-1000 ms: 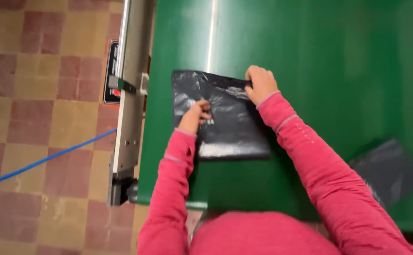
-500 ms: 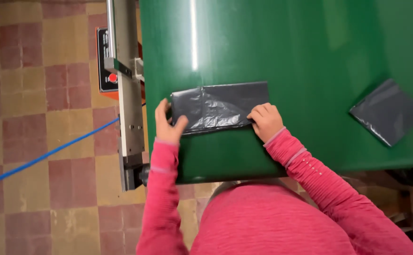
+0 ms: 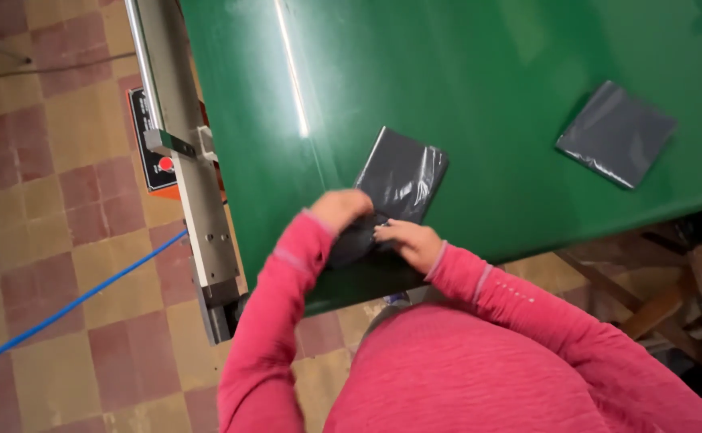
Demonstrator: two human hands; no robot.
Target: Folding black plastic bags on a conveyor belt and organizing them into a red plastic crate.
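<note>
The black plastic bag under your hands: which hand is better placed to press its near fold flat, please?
Probably the right hand: it lies flat on the black plastic bag, while the left hand is raised at its edge.
</note>
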